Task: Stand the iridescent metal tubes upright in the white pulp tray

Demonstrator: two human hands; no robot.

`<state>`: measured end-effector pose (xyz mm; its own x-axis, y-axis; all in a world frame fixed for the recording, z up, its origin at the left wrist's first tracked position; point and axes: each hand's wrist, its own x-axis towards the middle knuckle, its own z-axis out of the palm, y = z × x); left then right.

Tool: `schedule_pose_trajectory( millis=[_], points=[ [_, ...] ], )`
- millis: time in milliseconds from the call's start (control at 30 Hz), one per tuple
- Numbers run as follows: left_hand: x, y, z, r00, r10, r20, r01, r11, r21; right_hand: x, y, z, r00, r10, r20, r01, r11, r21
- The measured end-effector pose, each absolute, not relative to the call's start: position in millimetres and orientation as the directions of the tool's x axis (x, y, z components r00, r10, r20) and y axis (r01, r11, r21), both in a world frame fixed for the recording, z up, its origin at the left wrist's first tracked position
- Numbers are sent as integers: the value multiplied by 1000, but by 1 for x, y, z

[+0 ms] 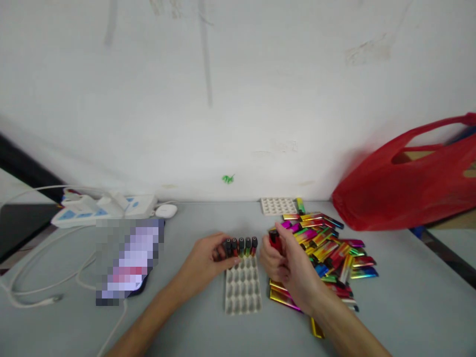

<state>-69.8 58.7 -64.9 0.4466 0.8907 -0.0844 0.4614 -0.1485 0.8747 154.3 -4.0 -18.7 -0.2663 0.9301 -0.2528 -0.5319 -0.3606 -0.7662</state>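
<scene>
A white tray (243,290) with rows of hollows lies in front of me. Several black-topped lighters (241,244) stand upright in a line across its far row. My left hand (208,255) is closed at the left end of that line, thumb in front and fingers behind, gripping a lighter there; part of the grip is hidden. To the right of the tray, my right hand (284,260) is raised and wrapped around a red lighter (275,241) with a black top. Beside and beyond this hand lies a loose heap of shiny coloured lighters (329,248).
A second white tray (278,206) lies by the wall. On the right sits a red bag (405,183). To the left are a phone (130,263), a power strip (104,208), a white charger case (166,211) and loose white cables (48,292).
</scene>
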Motion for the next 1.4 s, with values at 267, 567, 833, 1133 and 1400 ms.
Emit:
schedule_pose_trajectory(
  millis=[267,567,833,1133,1400],
  points=[
    [-69,58,-65,432,898,-84,474,-147,868,149,-5,-31,-283,907,-313,-533,-420,-735],
    [-70,59,-66,432,899,-75,467,-152,871,141,-12,-28,-263,901,-345,-499,-433,-751],
    [-69,57,-66,419,906,-60,446,-148,883,142,-12,-26,-297,897,-327,-502,-438,-746],
    [-63,53,-64,374,927,-30,436,-147,888,144,-10,-32,-334,879,-341,-511,-473,-718],
    [-65,55,-66,381,923,-41,384,-118,916,140,-12,-28,-264,897,-354,-489,-441,-752]
  ],
)
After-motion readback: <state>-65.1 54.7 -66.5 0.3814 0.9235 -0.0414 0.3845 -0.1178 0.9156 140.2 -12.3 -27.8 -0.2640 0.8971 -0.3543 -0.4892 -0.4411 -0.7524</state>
